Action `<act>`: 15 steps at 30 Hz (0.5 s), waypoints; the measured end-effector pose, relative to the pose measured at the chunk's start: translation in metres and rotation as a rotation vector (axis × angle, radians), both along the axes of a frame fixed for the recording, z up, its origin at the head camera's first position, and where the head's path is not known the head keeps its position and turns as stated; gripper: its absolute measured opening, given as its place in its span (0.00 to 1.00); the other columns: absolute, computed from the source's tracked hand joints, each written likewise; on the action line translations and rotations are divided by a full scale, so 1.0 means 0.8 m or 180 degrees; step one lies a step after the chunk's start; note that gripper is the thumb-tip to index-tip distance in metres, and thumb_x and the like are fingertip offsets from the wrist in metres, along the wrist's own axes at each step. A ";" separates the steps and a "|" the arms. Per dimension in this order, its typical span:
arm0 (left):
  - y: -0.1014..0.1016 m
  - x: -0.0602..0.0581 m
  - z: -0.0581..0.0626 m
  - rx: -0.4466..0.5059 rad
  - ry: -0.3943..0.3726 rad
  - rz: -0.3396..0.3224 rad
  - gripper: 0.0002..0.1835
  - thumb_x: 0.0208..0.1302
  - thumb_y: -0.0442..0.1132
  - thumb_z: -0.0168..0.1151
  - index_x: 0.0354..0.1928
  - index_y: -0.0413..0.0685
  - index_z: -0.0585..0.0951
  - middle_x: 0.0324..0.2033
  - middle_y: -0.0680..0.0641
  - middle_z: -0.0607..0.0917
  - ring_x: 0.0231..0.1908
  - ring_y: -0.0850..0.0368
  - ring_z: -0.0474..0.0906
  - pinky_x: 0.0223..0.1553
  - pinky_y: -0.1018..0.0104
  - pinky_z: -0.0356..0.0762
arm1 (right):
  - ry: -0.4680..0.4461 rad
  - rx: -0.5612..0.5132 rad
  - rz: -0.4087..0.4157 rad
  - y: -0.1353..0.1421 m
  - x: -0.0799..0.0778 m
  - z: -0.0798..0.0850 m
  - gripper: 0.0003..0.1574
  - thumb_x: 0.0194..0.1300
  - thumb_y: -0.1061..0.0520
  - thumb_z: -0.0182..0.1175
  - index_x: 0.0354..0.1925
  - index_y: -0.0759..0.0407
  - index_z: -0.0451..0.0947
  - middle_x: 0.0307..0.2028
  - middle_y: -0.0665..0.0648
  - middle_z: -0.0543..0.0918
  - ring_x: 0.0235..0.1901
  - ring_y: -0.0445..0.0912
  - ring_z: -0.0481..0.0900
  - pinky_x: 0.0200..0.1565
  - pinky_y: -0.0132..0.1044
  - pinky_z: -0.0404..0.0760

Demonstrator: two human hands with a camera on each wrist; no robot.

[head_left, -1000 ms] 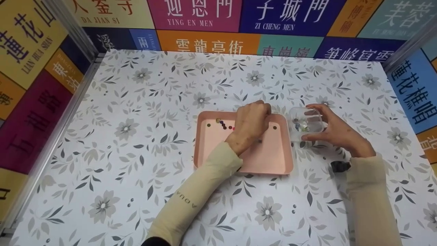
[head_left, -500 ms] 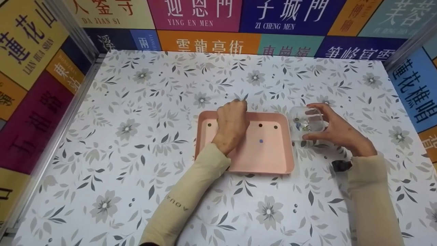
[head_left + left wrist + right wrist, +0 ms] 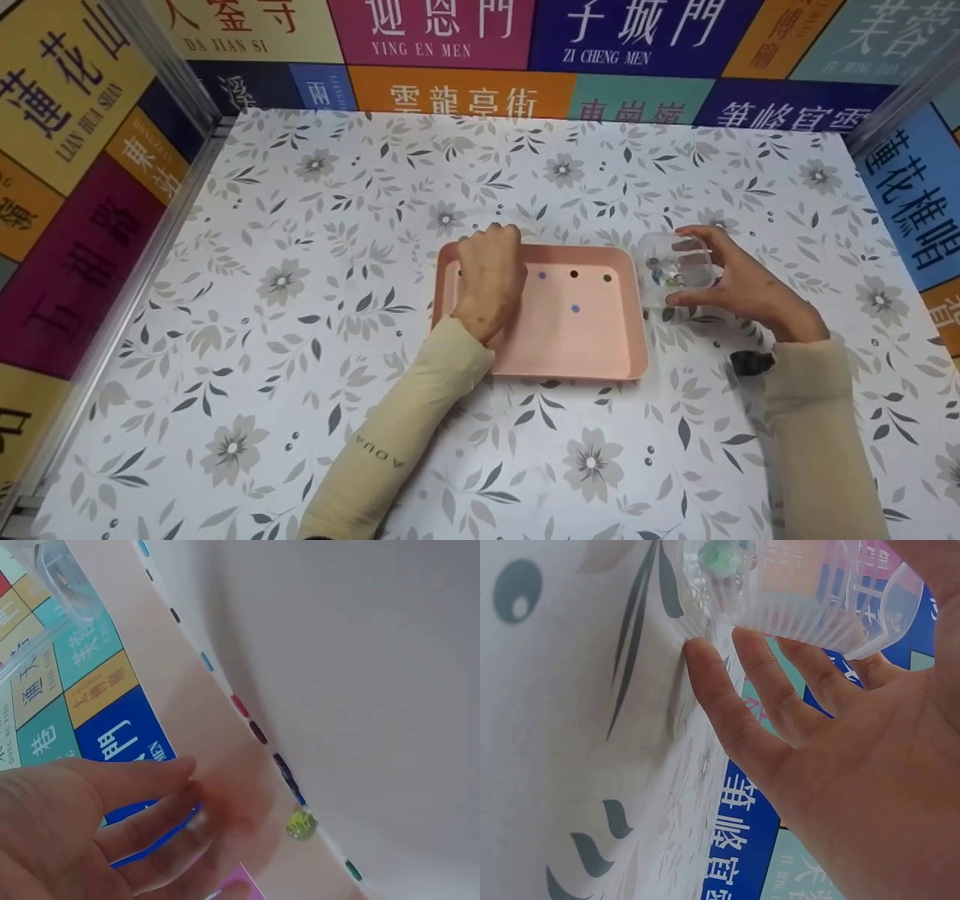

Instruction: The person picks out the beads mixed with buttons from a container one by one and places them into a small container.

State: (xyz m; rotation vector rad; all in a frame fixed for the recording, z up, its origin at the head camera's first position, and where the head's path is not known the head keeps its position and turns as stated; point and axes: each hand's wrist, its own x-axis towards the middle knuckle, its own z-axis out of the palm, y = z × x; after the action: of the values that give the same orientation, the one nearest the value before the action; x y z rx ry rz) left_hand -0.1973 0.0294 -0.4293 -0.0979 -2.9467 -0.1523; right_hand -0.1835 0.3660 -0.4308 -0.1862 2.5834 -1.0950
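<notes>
My left hand is over the back left of a pink tray. In the left wrist view its fingers are loosely bent near the tray's back wall, with nothing visible between them. Beside them a yellow-green glass marble lies against a line of small coloured discs, among them a red disc and a green disc. My right hand holds a clear plastic box just right of the tray, thumb on the near side and fingers on the far side. Several glass marbles lie inside it.
A blue disc lies apart from the others, toward the tray's middle. The tray stands on a table with a leaf and flower pattern. Printed panels border the table at the back and both sides.
My left hand has moved left along the tray's back, uncovering discs in the right half and covering those at the left. The right hand stays at the plastic box.
</notes>
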 end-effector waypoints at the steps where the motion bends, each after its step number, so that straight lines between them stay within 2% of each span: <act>1: -0.001 0.001 0.000 -0.0059 -0.0029 0.0044 0.10 0.64 0.34 0.61 0.39 0.52 0.90 0.33 0.48 0.92 0.33 0.50 0.90 0.34 0.56 0.85 | -0.0012 -0.0002 -0.0001 0.000 0.000 0.000 0.66 0.57 0.51 0.80 0.81 0.46 0.49 0.76 0.64 0.65 0.76 0.67 0.61 0.64 0.61 0.75; 4: -0.003 0.004 0.001 -0.0228 -0.0082 0.0137 0.08 0.64 0.40 0.66 0.41 0.53 0.91 0.35 0.48 0.93 0.35 0.51 0.90 0.39 0.56 0.84 | -0.0028 -0.0003 -0.0002 0.001 -0.001 0.000 0.65 0.57 0.52 0.80 0.80 0.45 0.50 0.76 0.64 0.65 0.75 0.66 0.62 0.59 0.44 0.80; 7: -0.003 0.008 0.002 -0.0358 -0.0144 0.0206 0.10 0.60 0.45 0.73 0.42 0.53 0.91 0.36 0.49 0.93 0.37 0.53 0.90 0.41 0.56 0.83 | -0.0040 0.0016 0.0007 0.002 -0.002 -0.001 0.65 0.57 0.52 0.80 0.80 0.45 0.50 0.77 0.63 0.65 0.74 0.63 0.65 0.50 0.29 0.76; 9: -0.002 0.011 0.003 -0.0395 -0.0159 0.0220 0.09 0.61 0.45 0.73 0.42 0.53 0.91 0.36 0.49 0.93 0.37 0.53 0.90 0.41 0.56 0.84 | -0.0042 0.0021 0.0002 0.002 -0.002 -0.001 0.66 0.57 0.52 0.80 0.80 0.46 0.50 0.76 0.63 0.65 0.74 0.63 0.65 0.54 0.35 0.77; 11: -0.002 0.014 0.004 -0.0413 -0.0150 0.0225 0.07 0.64 0.41 0.68 0.41 0.53 0.91 0.36 0.49 0.93 0.36 0.54 0.90 0.40 0.56 0.85 | -0.0039 0.0007 -0.0011 0.001 -0.002 -0.002 0.66 0.57 0.53 0.80 0.80 0.46 0.50 0.76 0.63 0.65 0.74 0.63 0.65 0.58 0.45 0.77; 13: -0.001 0.015 0.004 -0.0418 -0.0162 0.0239 0.09 0.66 0.37 0.64 0.40 0.54 0.91 0.35 0.49 0.93 0.35 0.55 0.90 0.37 0.57 0.85 | -0.0043 -0.0008 -0.0023 0.001 -0.002 -0.001 0.66 0.57 0.53 0.80 0.80 0.46 0.49 0.76 0.63 0.65 0.75 0.63 0.64 0.62 0.55 0.75; 15: 0.000 0.014 0.003 -0.0464 -0.0201 0.0269 0.07 0.65 0.40 0.66 0.40 0.55 0.91 0.35 0.51 0.93 0.33 0.57 0.90 0.33 0.59 0.83 | -0.0048 -0.0037 -0.0036 0.000 -0.002 -0.001 0.66 0.57 0.53 0.80 0.80 0.46 0.49 0.76 0.63 0.65 0.75 0.63 0.63 0.64 0.62 0.72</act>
State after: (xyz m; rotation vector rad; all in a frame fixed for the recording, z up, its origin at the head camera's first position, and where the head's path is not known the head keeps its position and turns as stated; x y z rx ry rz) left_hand -0.1860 0.0291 -0.4267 0.0114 -3.0153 0.0731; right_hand -0.1849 0.3662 -0.4320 -0.1656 2.5683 -1.1113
